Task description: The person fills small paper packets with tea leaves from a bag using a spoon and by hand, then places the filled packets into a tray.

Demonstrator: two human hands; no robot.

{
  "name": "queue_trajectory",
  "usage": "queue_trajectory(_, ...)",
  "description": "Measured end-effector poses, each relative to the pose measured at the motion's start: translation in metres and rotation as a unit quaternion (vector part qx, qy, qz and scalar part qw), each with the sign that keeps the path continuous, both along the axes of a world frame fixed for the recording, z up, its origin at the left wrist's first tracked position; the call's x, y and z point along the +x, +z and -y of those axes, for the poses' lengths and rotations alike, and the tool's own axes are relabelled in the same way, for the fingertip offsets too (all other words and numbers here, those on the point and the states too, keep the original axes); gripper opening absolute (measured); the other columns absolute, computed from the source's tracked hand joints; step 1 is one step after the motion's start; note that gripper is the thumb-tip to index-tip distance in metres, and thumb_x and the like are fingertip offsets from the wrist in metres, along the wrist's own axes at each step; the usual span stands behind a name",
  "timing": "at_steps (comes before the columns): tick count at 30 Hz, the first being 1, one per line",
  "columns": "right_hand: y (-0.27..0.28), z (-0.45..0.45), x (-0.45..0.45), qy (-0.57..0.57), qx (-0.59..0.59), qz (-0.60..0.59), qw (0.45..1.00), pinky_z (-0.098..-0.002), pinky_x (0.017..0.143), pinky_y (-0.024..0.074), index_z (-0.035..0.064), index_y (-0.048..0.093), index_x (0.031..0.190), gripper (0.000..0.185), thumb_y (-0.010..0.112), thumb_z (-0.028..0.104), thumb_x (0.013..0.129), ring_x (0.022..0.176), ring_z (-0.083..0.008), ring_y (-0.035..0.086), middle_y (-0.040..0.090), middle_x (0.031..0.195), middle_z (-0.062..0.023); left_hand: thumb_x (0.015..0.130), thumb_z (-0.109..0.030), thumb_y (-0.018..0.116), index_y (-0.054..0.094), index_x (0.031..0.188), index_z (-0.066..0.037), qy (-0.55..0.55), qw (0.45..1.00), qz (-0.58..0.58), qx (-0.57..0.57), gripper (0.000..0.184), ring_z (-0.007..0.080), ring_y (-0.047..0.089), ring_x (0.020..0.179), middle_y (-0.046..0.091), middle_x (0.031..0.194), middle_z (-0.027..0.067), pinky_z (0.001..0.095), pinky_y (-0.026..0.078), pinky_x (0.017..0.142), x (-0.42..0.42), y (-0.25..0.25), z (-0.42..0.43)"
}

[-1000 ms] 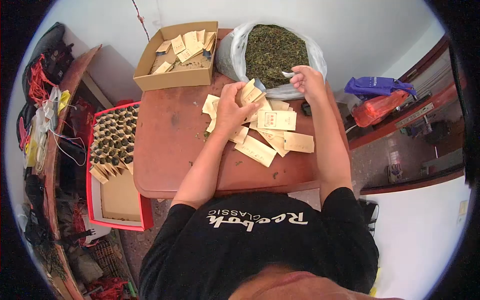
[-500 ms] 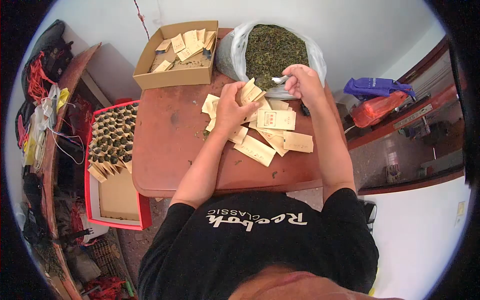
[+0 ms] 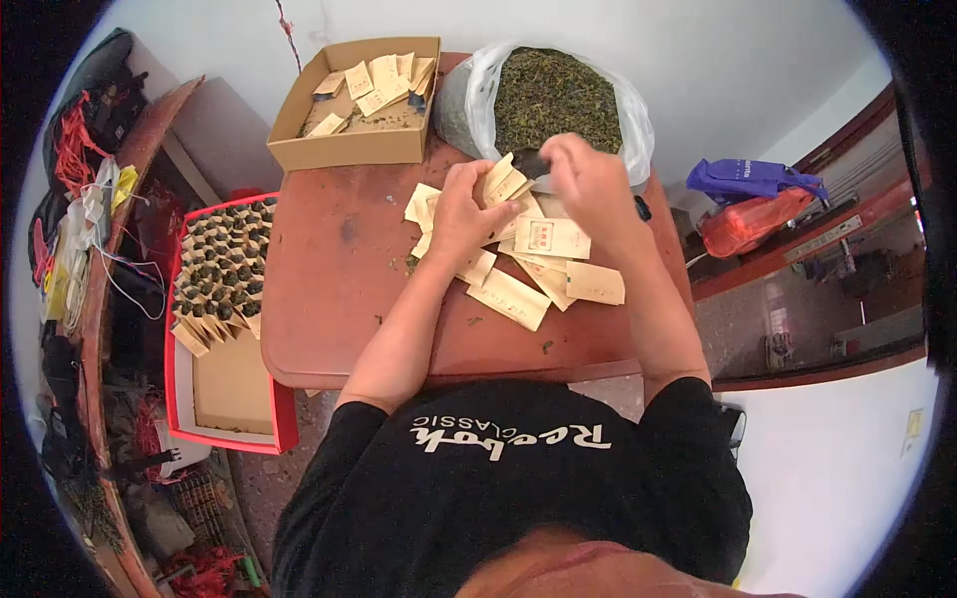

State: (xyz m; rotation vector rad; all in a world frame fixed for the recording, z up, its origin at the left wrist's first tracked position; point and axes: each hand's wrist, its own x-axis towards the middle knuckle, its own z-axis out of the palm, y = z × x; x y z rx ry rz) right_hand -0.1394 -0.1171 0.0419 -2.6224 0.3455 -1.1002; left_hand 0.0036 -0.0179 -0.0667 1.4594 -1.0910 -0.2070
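My left hand is closed around a small tan paper packet, held upright with its top toward the bag. Just right of the packet, my right hand is closed and slightly blurred, gripping a spoon whose bowl looks dark and lies close to the packet's mouth. Beneath both hands is a loose pile of flat paper packets, some with red print. Behind them, a clear plastic bag stands full of dark green loose dried leaves that look like tea.
A cardboard box with several packets stands at the table's back left. Left of the brown table, a lower red box holds rows of filled packets. Blue and red bags lie on the right.
My right hand has moved left toward the packet and turned over, bringing the spoon from the bag's edge to the packet's mouth. My left hand stays nearly still.
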Motion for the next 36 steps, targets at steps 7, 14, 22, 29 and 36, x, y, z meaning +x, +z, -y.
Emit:
queue_trajectory(7,0.006,0.048,-0.016,-0.16,0.113,-0.024,0.98,-0.039,0.063,0.053,0.0011,0.064,0.094,0.025,0.046,0.018,0.096,0.062,-0.0294,0.067,0.066,0.066,-0.014,0.07,-0.016,0.085,0.058,0.117,-0.003,0.003,1.0,-0.002,0.0,0.056,0.0248,0.057,0.104,0.054,0.11,0.0103,0.0344,0.047,0.092,-0.001,0.003,-0.001)
queue_trajectory(14,-0.044,0.075,-0.013,-0.145,0.219,-0.073,0.962,-0.0402,0.066,0.0524,-0.0005,0.064,0.093,0.031,0.044,0.023,0.094,0.061,-0.0268,0.067,0.065,0.063,-0.015,0.068,-0.015,0.085,0.058,0.117,-0.003,0.005,1.0,-0.001,-0.004,0.056,0.0239,0.056,0.102,0.056,0.11,0.0094,0.0346,0.046,0.092,0.002,0.001,0.001)
queue_trajectory(22,-0.068,0.07,0.012,-0.114,0.45,0.056,0.884,-0.0259,0.046,0.0457,0.0004,0.063,0.095,0.024,0.048,0.019,0.09,0.052,-0.0124,0.059,0.068,0.067,-0.0114,0.069,-0.012,0.084,0.057,0.117,-0.002,0.001,1.0,-0.007,0.001,0.056,0.0249,0.056,0.105,0.054,0.111,0.0104,0.0338,0.046,0.093,0.001,0.001,0.0)
queue_trajectory(29,-0.054,0.083,-0.003,-0.103,0.53,0.112,0.834,-0.0238,0.044,0.0423,-0.0001,0.059,0.098,0.023,0.047,0.018,0.091,0.051,-0.0119,0.055,0.066,0.069,-0.0111,0.069,-0.013,0.084,0.057,0.117,-0.003,-0.003,1.0,-0.016,0.008,0.056,0.0252,0.056,0.104,0.054,0.111,0.0105,0.0341,0.046,0.093,0.001,0.001,0.001)
queue_trajectory(36,-0.028,0.078,-0.017,-0.057,0.549,0.125,0.824,-0.0226,0.043,0.0395,0.0014,0.059,0.096,0.019,0.047,0.016,0.092,0.05,-0.0109,0.054,0.065,0.068,-0.0102,0.068,-0.014,0.084,0.059,0.116,-0.005,0.011,1.0,-0.001,-0.014,0.055,0.0228,0.055,0.101,0.057,0.109,0.0083,0.0343,0.046,0.09,0.001,-0.001,0.002)
